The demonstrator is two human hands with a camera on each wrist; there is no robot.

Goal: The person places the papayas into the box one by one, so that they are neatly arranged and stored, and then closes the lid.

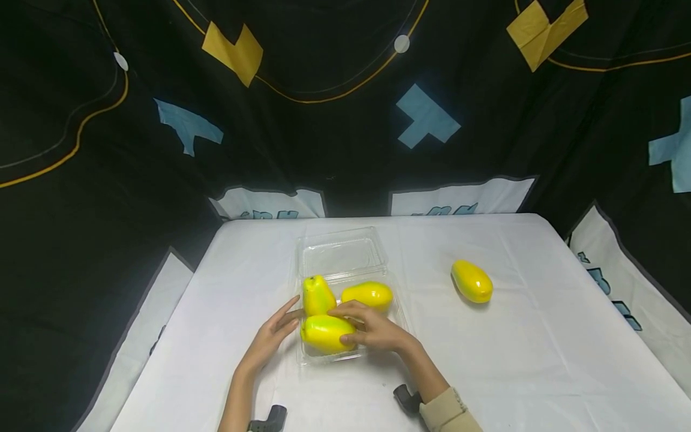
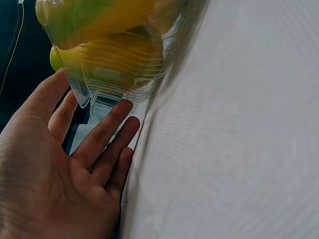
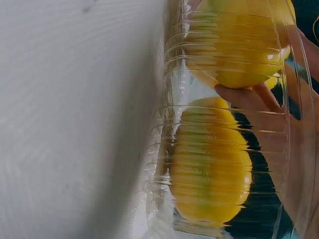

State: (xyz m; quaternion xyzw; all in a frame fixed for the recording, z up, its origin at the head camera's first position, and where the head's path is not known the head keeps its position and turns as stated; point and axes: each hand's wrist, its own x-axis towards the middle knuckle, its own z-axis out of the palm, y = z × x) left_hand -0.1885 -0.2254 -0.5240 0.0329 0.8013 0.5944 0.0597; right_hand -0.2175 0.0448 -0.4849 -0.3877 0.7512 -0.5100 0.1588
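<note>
Three in, one out, that was the count here! Inside the clear box (image 1: 332,359) sat the front fruit (image 1: 326,334), the upright fruit (image 1: 317,297) behind it on the left, and the back fruit (image 1: 368,294) on the right. The fourth, the lone fruit (image 1: 472,281), lay well apart on the right of the table (image 1: 486,366).

And look at the right hand (image 1: 372,327): it reached over the box and gripped the front fruit, thumb at its right end, fingers over the far side. The left hand (image 1: 274,336) held nothing, fingers extended just beside the box's left wall; whether they touched it, there was no telling. By the look of it, most of the packing was done, with the lone fruit left over and the lid (image 1: 341,254) lying open beyond the box.

What a stage, too! White cloth covered the table, with a few soft creases. Behind it rose a black drape (image 1: 324,144) carrying yellow patches (image 1: 234,54), blue patches (image 1: 430,117) and looping yellow lines (image 1: 310,101), and white panels (image 1: 464,198) with blue lettering ran along its foot.
</note>
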